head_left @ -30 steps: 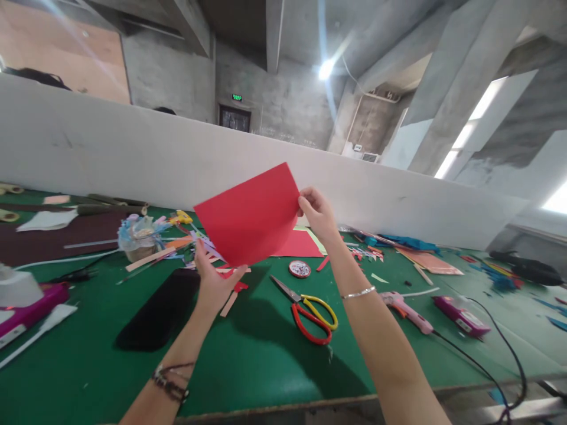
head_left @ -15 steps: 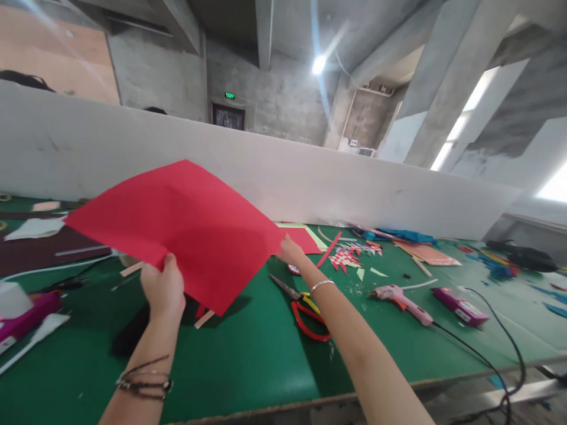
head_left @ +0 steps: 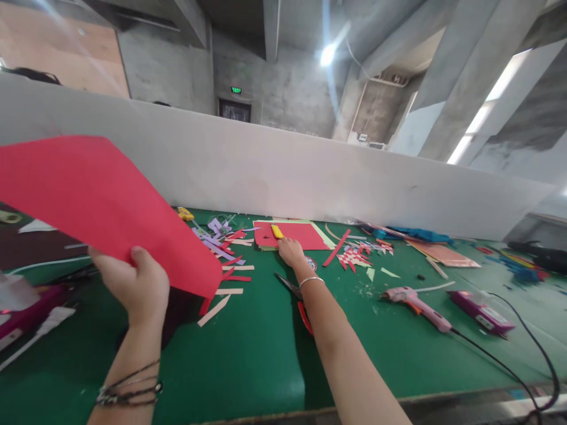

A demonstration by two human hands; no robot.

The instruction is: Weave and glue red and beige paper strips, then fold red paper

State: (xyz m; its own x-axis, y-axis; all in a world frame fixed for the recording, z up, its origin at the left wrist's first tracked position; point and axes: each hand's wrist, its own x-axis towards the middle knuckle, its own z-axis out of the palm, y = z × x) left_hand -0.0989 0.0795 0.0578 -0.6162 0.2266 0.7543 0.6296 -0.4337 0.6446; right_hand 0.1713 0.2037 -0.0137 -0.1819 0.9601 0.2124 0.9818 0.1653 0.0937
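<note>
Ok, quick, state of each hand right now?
Left hand: closed, holding a red sheet.
Right hand: at the yellow object; can't tell if its grip is closed.

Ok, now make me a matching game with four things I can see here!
Things:
1. glue gun
2. big red sheet
3. scissors
4. small yellow object

Places and colours:
A. at the right hand, over red paper
B. partly hidden by the right forearm
C. pink
D. in the left hand

Right pairs: 1-C, 2-D, 3-B, 4-A
</note>
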